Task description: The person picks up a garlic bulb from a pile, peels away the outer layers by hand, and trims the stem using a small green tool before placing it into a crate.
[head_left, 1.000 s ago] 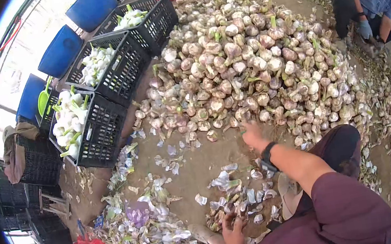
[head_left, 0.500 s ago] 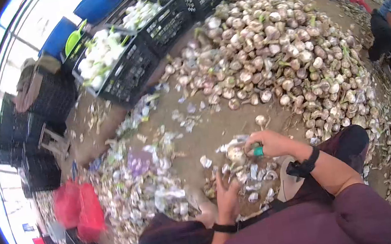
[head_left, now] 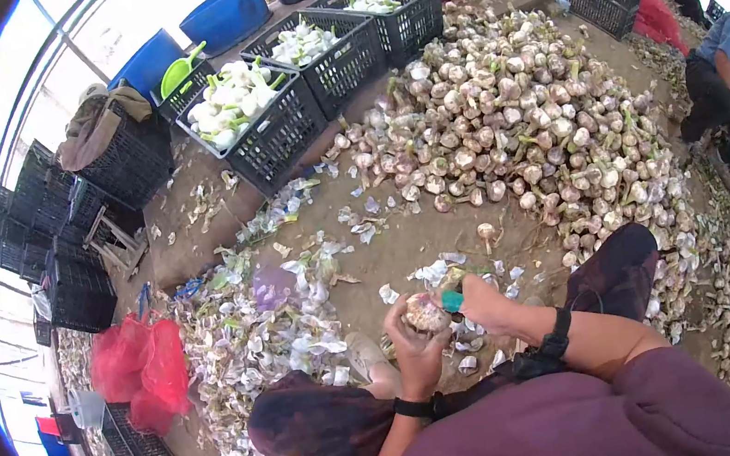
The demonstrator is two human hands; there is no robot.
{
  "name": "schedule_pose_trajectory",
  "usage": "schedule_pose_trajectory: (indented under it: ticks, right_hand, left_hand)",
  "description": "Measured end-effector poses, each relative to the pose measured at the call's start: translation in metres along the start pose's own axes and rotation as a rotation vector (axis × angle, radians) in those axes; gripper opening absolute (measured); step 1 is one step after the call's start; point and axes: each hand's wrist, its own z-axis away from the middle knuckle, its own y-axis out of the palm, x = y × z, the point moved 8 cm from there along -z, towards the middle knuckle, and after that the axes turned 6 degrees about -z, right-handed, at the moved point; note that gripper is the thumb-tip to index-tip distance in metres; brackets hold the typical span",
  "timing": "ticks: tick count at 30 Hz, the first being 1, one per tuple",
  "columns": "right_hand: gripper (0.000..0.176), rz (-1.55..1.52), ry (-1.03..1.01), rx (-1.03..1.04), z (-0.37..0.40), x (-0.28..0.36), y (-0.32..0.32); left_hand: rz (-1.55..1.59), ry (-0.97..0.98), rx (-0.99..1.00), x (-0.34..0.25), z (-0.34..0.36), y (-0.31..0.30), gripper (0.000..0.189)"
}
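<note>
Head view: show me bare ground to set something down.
Bare ground lies between the garlic pile and the peelings; a smaller, lightly littered patch separates the nearest filled crate from the wooden stool. Crowded: left of the left hand.

L hand (head_left: pixel 417 337) — garlic bulb (head_left: pixel 426 312); R hand (head_left: pixel 486 304) — green item (head_left: pixel 453 300), near bulb.

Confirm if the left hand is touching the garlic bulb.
Touching. The head view shows the left hand cupping the garlic bulb, fingers curled against its side.
</note>
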Motion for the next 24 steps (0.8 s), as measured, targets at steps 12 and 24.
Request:
schedule_pose_trajectory:
  ticks: [12, 24]
  right_hand:
    - [0.05, 0.244, -0.528, -0.076, 0.017, 0.027, -0.003]
    - [0.029, 0.259, -0.649, -0.018, 0.027, 0.048, 0.008]
  left_hand:
    - [0.134, -0.153, 0.016, -0.003, 0.011, -0.007, 0.059]
    - [0.473, -0.388, -0.042, 0.026, 0.011, 0.001, 0.047]
